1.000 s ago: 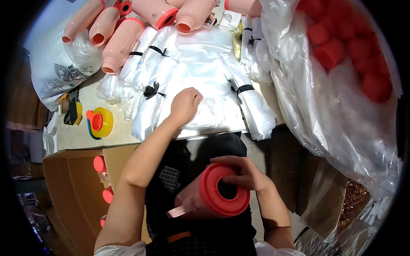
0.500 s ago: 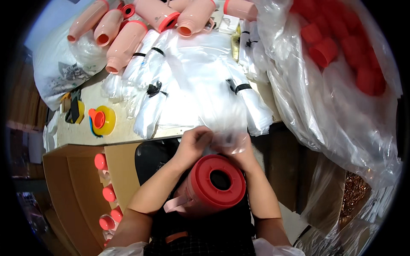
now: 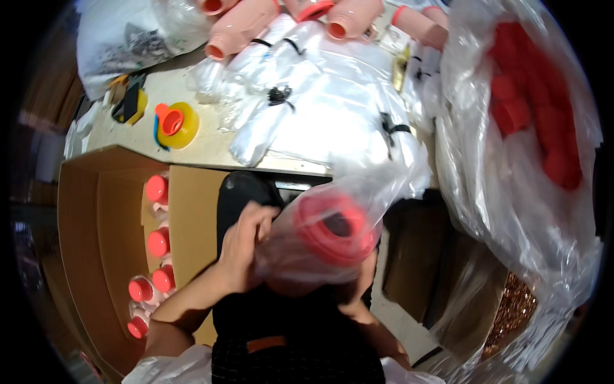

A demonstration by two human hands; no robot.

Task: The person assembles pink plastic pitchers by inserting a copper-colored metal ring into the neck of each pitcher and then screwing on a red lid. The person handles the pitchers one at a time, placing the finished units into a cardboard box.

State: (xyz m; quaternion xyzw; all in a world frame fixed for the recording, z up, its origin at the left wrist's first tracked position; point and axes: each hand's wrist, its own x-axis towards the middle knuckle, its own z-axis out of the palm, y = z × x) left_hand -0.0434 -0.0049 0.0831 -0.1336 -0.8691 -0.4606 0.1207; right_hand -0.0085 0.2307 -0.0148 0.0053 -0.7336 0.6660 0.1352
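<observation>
A pink thermos jug [image 3: 307,269] with a red ring-shaped end [image 3: 313,240] and a dark round opening sits over my lap, tilted, its end facing up. Over it lies a clear plastic bag [image 3: 384,176], its loose part trailing toward the table. My left hand [image 3: 246,240] presses the bag against the jug's left side with curled, slightly blurred fingers. On the other side my right hand [image 3: 363,278] grips the bagged jug low down, its fingers partly hidden behind it.
Stacked clear bags [image 3: 326,121] tied with black strips and several pink jug bodies [image 3: 240,29] lie on the table. At left stands a cardboard box [image 3: 105,243] with red-capped jugs [image 3: 158,243]. A yellow container [image 3: 185,128] sits nearby; a large bag of red parts [image 3: 511,115] hangs right.
The bag has come from the table edge down over the jug. Both hands have moved from the table edge to the jug's sides. The view has shifted.
</observation>
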